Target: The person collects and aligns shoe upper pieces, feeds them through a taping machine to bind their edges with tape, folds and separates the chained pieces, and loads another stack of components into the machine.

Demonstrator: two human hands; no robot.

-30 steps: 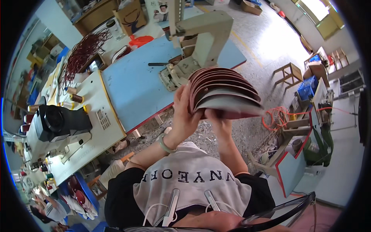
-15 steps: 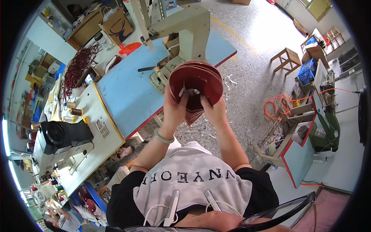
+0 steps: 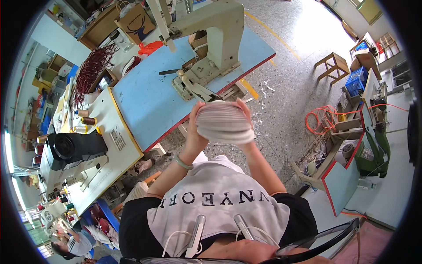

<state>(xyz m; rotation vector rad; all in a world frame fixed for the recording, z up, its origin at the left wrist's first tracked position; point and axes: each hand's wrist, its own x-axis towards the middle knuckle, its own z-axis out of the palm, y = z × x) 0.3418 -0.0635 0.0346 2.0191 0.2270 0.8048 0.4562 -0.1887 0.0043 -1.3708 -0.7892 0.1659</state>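
Between both hands, in front of my chest, is a thick stack of curved pieces [image 3: 224,122]. Its pale, ridged side of many layered edges faces up, slightly blurred; a dark red face showed half a second earlier. My left hand [image 3: 194,134] is wrapped round the stack's left side, fingers at its upper edge. On the opposite side my right hand [image 3: 248,146] grips it the same way, partly hidden behind it. Just beyond the stack, on a blue worktable [image 3: 147,99] with a red edge, stands a cream post-type sewing machine [image 3: 224,39].
At left, a second sewing machine [image 3: 72,149] with a black motor housing stands on a pale table with thread spools [image 3: 89,120]. Dark red cords [image 3: 94,66] lie in a heap behind. At right are a wooden stool [image 3: 332,68], an orange hose [image 3: 316,121] and a blue-topped bench [image 3: 340,189].
The stack has been turned over in my hands, from its dark red, open-centred face to its pale layered side. Both hands have come slightly nearer to my body and still hold it.
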